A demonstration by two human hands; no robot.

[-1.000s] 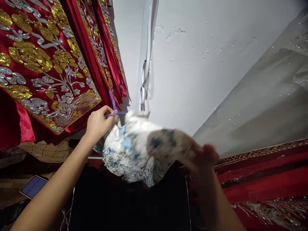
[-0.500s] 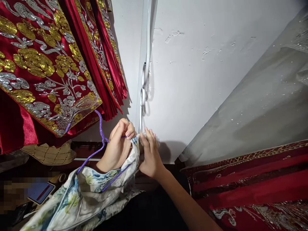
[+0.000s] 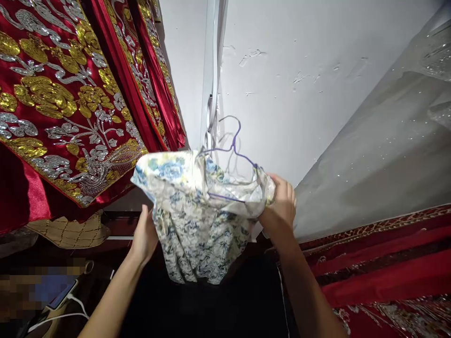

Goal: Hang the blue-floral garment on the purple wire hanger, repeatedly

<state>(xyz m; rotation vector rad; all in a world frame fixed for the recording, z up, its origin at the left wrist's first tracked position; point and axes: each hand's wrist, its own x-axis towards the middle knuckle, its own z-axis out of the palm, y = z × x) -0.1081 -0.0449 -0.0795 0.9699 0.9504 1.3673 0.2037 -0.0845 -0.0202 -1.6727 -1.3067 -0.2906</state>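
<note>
A white floral shirt (image 3: 202,225) with blue and yellow print hangs in front of me on a purple wire hanger (image 3: 234,146). The hanger's hook sticks up from the neckline, and its lower bar shows across the neck opening. My right hand (image 3: 285,199) grips the shirt at its right shoulder, fingers bent round the fabric. Beside the shirt's left edge is my left hand (image 3: 144,234), with the thumb stretched up and apart. Its other fingers are partly hidden behind the cloth.
Red garments with gold and silver sequins (image 3: 66,103) hang at left. A pale metal rail (image 3: 213,51) runs along the white wall (image 3: 268,108). Sheer sparkly fabric (image 3: 369,155) and red cloth (image 3: 387,277) are at right. A device with a white cable (image 3: 79,300) lies lower left.
The shirt has swung upright and spread out, and its hanger now sits inside the neckline. My hands have moved apart to the shirt's two sides.
</note>
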